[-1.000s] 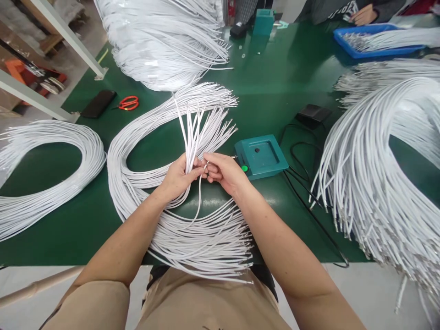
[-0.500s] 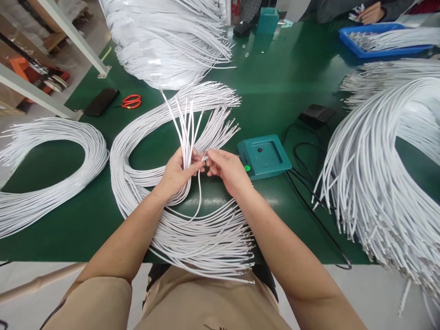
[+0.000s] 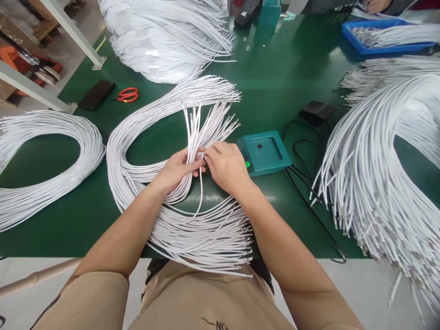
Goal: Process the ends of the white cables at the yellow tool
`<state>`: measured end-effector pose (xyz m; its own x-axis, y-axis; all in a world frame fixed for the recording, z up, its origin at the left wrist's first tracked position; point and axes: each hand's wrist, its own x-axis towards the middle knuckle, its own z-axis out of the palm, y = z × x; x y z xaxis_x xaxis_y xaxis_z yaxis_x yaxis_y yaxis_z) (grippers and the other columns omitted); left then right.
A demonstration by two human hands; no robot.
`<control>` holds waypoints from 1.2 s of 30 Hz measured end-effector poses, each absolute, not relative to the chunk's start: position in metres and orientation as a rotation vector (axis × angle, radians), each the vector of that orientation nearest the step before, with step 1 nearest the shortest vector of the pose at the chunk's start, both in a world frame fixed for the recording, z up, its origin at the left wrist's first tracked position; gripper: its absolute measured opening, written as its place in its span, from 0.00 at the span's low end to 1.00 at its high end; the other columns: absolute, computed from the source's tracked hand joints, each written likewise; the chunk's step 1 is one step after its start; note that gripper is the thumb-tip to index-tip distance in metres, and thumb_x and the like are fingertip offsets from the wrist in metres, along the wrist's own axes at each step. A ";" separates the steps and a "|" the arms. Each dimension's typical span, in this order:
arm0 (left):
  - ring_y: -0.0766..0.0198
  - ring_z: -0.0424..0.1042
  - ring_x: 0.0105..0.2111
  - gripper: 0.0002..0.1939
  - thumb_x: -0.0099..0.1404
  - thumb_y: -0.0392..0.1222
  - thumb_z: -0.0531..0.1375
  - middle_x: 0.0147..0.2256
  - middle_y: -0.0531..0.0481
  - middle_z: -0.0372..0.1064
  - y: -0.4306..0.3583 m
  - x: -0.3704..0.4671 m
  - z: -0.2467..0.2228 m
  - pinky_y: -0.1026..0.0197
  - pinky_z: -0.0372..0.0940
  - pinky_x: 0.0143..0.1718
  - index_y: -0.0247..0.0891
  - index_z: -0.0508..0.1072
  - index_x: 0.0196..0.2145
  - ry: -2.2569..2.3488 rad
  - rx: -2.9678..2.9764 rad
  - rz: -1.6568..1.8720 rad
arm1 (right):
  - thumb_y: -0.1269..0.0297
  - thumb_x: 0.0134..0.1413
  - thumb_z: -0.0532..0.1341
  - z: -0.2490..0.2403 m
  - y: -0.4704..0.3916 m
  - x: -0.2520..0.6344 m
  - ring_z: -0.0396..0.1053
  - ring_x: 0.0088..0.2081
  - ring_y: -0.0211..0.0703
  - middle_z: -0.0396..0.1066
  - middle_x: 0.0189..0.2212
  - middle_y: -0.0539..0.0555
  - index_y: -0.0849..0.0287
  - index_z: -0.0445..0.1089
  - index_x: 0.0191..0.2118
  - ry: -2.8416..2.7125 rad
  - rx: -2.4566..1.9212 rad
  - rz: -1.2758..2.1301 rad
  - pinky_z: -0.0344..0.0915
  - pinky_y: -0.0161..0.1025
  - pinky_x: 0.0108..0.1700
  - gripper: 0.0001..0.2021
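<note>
My left hand (image 3: 182, 168) is closed around several white cables (image 3: 193, 133), whose ends stick up above the thumb. One single cable (image 3: 201, 188) hangs apart from them, its upper end between my two hands. My right hand (image 3: 225, 166) pinches at that upper end with thumb and fingers; the tip itself is mostly hidden. Beneath and beyond my hands a coiled bundle of white cables (image 3: 118, 153) curves on the green table (image 3: 282, 211). Loose cable ends (image 3: 209, 238) fan out under my forearms, near the front edge.
To the right sit a teal device (image 3: 266, 153) with a lit green button, a black pedal-like box (image 3: 316, 112) and black cords. Large cable piles (image 3: 378, 151) flank the work area. Red-handled scissors (image 3: 128, 95) and a dark phone-like slab (image 3: 96, 95) lie left. Behind a blue tray (image 3: 357, 43) shows another person's hand (image 3: 377, 5).
My right hand has turned over, its back now facing up, and stays close to the left. The cables in my left hand stand less tall and lean further right.
</note>
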<state>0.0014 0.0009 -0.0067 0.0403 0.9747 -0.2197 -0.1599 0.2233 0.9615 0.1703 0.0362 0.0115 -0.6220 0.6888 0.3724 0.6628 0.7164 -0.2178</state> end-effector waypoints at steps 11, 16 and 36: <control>0.61 0.77 0.29 0.23 0.53 0.42 0.68 0.28 0.53 0.69 0.003 0.005 -0.012 0.65 0.69 0.27 0.35 0.70 0.46 1.350 1.108 1.059 | 0.76 0.54 0.54 0.013 0.054 0.192 0.67 0.41 0.51 0.75 0.34 0.59 0.63 0.70 0.40 -2.657 -1.128 -0.038 0.47 0.51 0.59 0.10; 0.61 0.77 0.29 0.23 0.53 0.41 0.68 0.29 0.53 0.70 0.004 0.005 -0.015 0.64 0.70 0.27 0.34 0.70 0.46 1.390 1.127 1.040 | 0.75 0.56 0.53 0.010 0.057 0.191 0.66 0.40 0.50 0.75 0.30 0.58 0.62 0.73 0.35 -2.682 -1.103 -0.071 0.48 0.51 0.61 0.11; 0.61 0.76 0.27 0.22 0.52 0.43 0.68 0.29 0.52 0.71 0.003 0.010 -0.008 0.61 0.70 0.29 0.32 0.72 0.43 1.499 1.119 0.993 | 0.64 0.63 0.52 0.006 0.063 0.208 0.49 0.65 0.63 0.58 0.62 0.66 0.63 0.63 0.58 -2.283 -1.600 -0.193 0.39 0.69 0.62 0.20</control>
<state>0.0101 0.0027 -0.0082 -0.0962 0.9689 -0.2278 0.1681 0.2414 0.9557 0.2081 0.0632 0.0061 -0.3041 0.8842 0.3545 0.9312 0.3543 -0.0849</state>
